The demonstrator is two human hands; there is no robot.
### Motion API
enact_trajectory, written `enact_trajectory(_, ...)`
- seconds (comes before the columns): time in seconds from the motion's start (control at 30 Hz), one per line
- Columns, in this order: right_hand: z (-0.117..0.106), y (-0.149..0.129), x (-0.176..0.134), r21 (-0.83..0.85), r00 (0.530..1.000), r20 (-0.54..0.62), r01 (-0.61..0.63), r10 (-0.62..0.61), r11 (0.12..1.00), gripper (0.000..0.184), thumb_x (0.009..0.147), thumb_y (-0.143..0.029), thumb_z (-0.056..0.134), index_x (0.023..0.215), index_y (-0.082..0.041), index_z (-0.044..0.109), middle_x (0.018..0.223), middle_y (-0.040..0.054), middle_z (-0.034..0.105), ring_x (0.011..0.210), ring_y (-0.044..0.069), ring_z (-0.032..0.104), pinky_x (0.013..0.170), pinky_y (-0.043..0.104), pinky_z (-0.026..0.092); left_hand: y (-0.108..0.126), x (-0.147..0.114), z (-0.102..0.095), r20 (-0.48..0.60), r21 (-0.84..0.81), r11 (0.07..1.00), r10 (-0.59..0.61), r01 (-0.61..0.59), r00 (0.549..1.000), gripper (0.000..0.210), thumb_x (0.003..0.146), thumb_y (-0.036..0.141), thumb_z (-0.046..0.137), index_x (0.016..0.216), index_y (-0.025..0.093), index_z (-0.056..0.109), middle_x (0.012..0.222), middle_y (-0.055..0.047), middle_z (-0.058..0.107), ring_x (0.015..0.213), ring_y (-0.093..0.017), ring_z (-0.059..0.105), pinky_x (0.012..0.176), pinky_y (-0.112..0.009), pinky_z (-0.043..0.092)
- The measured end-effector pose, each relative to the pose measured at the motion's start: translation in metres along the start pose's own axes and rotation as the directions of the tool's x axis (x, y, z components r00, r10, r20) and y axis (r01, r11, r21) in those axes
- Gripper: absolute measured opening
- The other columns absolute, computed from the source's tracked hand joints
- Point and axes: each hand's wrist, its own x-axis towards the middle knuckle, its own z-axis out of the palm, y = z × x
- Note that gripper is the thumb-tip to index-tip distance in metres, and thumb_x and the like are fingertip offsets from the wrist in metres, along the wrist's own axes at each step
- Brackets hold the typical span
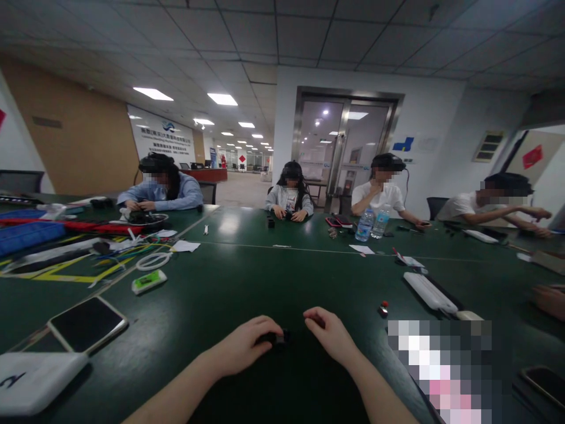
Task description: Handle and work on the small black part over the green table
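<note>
A small black block (282, 337) sits on the dark green tabletop in front of me. My left hand (242, 347) comes in from the left, its thumb and fingers closed about the near end of this block. Part of the block is hidden by the fingertips, and its details are too dark to make out. To the right, apart from the block, is my right hand (333, 338). Its fingers are loosely bent, with a gap between thumb and forefinger and nothing visible in it.
At left lie a phone (90, 323), a white case (39, 380), a green-and-white packet (149, 282) and a coiled white cable (153, 261). A white bar-shaped device (429, 291) and a small red-topped item (384, 309) are at right. Several people sit across, near water bottles (365, 225).
</note>
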Motion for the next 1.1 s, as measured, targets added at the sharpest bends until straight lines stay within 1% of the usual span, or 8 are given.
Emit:
enact_trajectory(0.3,0.02,-0.039,-0.018,-0.149,0.963,0.212,0.198,-0.164,0.969,0.022,0.071,-0.032,0.068,0.092,-0.026,0.066,0.097,0.0002,0.059,0.089,0.019,0.055,0.076,0.029,0.043,0.004,-0.001,0.005,-0.023,-0.131,0.99,-0.058,0.055,0.998,0.049,0.077,0.02,0.057,0.122,0.026,0.039,0.119,-0.003,0.056,0.112,-0.017,0.05,0.099,-0.032,0.035)
enact_trajectory(0.43,0.03,-0.041,-0.017,-0.149,0.967,0.195,0.197,-0.166,0.969,0.015,0.072,-0.029,0.065,0.087,-0.024,0.065,0.093,0.0007,0.059,0.087,0.019,0.054,0.076,0.029,0.043,0.009,-0.001,0.003,-0.006,-0.131,0.99,-0.056,0.054,0.998,0.045,0.078,0.02,0.056,0.12,0.024,0.041,0.119,-0.004,0.056,0.112,-0.018,0.051,0.098,-0.034,0.037)
enact_trajectory(0.53,0.025,-0.028,-0.009,0.123,0.995,0.064,0.068,-0.076,0.99,0.021,0.076,-0.035,0.059,0.092,-0.022,0.063,0.09,0.0021,0.061,0.081,0.018,0.056,0.071,0.028,0.046,0.01,-0.001,0.002,-0.004,-0.138,0.988,-0.065,0.064,0.998,0.044,0.078,0.02,0.057,0.119,0.024,0.042,0.12,-0.004,0.056,0.112,-0.018,0.05,0.099,-0.034,0.036)
enact_trajectory(0.57,0.02,-0.022,-0.005,0.251,0.998,-0.058,0.03,-0.016,0.968,0.027,0.077,-0.039,0.057,0.097,-0.021,0.062,0.093,0.0037,0.062,0.086,0.019,0.056,0.073,0.029,0.046,0.009,-0.001,0.001,-0.007,-0.138,0.988,-0.075,0.074,0.997,0.045,0.077,0.02,0.057,0.12,0.024,0.042,0.12,-0.004,0.056,0.112,-0.018,0.05,0.1,-0.034,0.036)
enact_trajectory(0.6,0.015,-0.014,-0.001,0.366,0.975,-0.209,0.002,0.08,0.931,0.033,0.077,-0.042,0.056,0.101,-0.02,0.06,0.097,0.005,0.061,0.09,0.02,0.056,0.074,0.029,0.046,0.008,-0.001,0.001,-0.007,-0.138,0.987,-0.088,0.087,0.996,0.046,0.078,0.02,0.057,0.12,0.024,0.041,0.121,-0.004,0.055,0.113,-0.018,0.05,0.1,-0.035,0.035)
enact_trajectory(0.67,0.004,0.001,0.006,0.541,0.894,-0.331,-0.083,0.303,0.837,0.042,0.075,-0.047,0.058,0.108,-0.021,0.057,0.105,0.0061,0.06,0.093,0.022,0.056,0.073,0.03,0.047,0.006,-0.001,0.002,0.01,-0.138,0.984,-0.11,0.111,0.994,0.047,0.079,0.022,0.057,0.122,0.024,0.04,0.122,-0.004,0.055,0.113,-0.018,0.05,0.099,-0.035,0.036)
enact_trajectory(0.8,-0.004,0.02,0.014,0.689,0.812,-0.311,-0.165,0.493,0.706,0.049,0.067,-0.049,0.067,0.106,-0.02,0.059,0.105,0.0063,0.06,0.089,0.023,0.056,0.067,0.031,0.048,0.002,0.0,0.003,0.018,-0.136,0.985,-0.108,0.11,0.994,0.046,0.079,0.023,0.057,0.122,0.023,0.04,0.124,-0.005,0.054,0.114,-0.018,0.049,0.1,-0.036,0.035)
enact_trajectory(1.1,0.001,0.029,0.016,0.681,0.831,-0.322,-0.13,0.454,0.721,0.045,0.063,-0.048,0.071,0.099,-0.022,0.064,0.091,0.004,0.064,0.079,0.021,0.058,0.06,0.03,0.049,0.009,-0.001,0.0,0.018,-0.129,0.985,-0.117,0.118,0.993,0.041,0.079,0.024,0.057,0.118,0.024,0.045,0.12,-0.004,0.055,0.11,-0.018,0.051,0.096,-0.034,0.038)
